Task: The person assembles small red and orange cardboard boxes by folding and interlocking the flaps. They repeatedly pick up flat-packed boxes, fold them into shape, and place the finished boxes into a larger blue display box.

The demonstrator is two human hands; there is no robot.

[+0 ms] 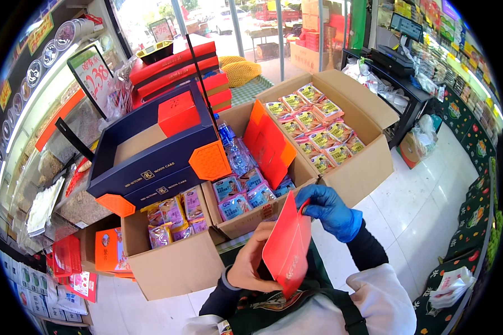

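In front of my chest I hold a red cardboard gift box (286,243), tilted, with a narrow folded side facing right. My bare left hand (252,259) is closed round its left edge, fingers partly hidden behind the card. My right hand (328,212), in a blue glove, is closed at the upper right edge, its fingertips pinching the card near a small loop. Just beyond stands an open carton of blue and purple snack packets (236,205). A flat red-and-orange box (267,146) leans in that carton, beside plastic bottles (237,153).
A carton of yellow-and-pink packets (322,137) stands at the far right, its flaps out. Dark blue trays (145,174) with orange hexagonal tabs rest left, above a carton of purple packets (173,215). Red boxes (173,70) are stacked behind. A black checkout counter (413,97) stands right.
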